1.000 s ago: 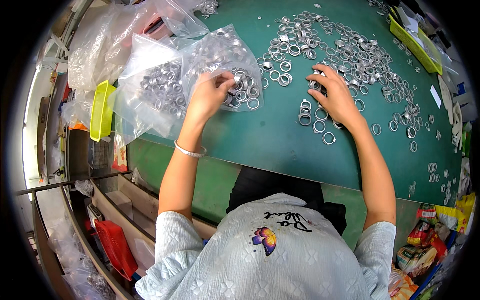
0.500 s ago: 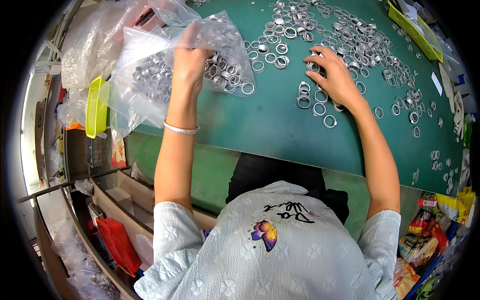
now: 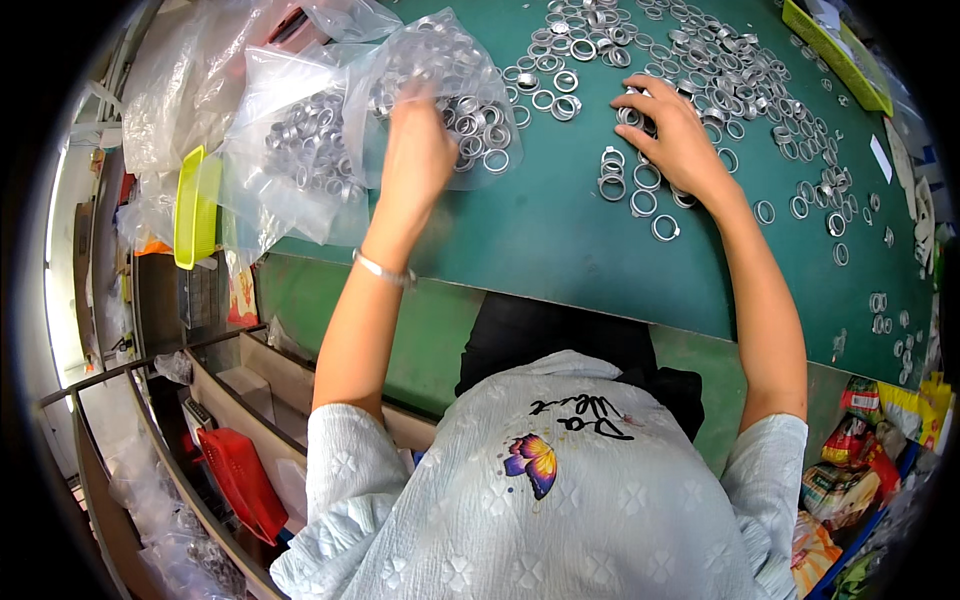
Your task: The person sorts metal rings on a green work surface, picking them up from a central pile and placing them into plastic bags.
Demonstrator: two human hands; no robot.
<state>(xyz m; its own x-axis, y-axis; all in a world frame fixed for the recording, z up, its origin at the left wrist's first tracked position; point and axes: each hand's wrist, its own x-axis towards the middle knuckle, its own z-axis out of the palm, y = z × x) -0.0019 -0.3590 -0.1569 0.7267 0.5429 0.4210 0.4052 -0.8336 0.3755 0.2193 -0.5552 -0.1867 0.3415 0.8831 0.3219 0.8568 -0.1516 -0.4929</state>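
Note:
On the green table [image 3: 540, 235], my left hand [image 3: 420, 155] is at a clear plastic bag [image 3: 500, 150] of small silvery metal rings. Its fingertips are partly covered by the plastic and smeared by motion, so its grip is unclear. A second clear bag [image 3: 250, 175], also with rings in it, lies just to the left. My right hand [image 3: 680, 145] curls its thumb and fingers round a few metal rings [image 3: 632, 118] at the near edge of a wide loose spread of rings [image 3: 720, 70]. Several rings [image 3: 643, 203] lie just below that hand.
A yellow-green basket [image 3: 197, 205] stands at the table's left end, beside crumpled clear plastic [image 3: 165, 120]. Another yellow-green basket [image 3: 840, 55] is at the far right. Below left are shelves with a red basket [image 3: 240, 485]. Colourful packets [image 3: 850, 450] sit at lower right.
My left hand has moved right and slightly nearer me, and the plastic of the ring bag has shifted with it. My right hand has stayed almost in place over the rings.

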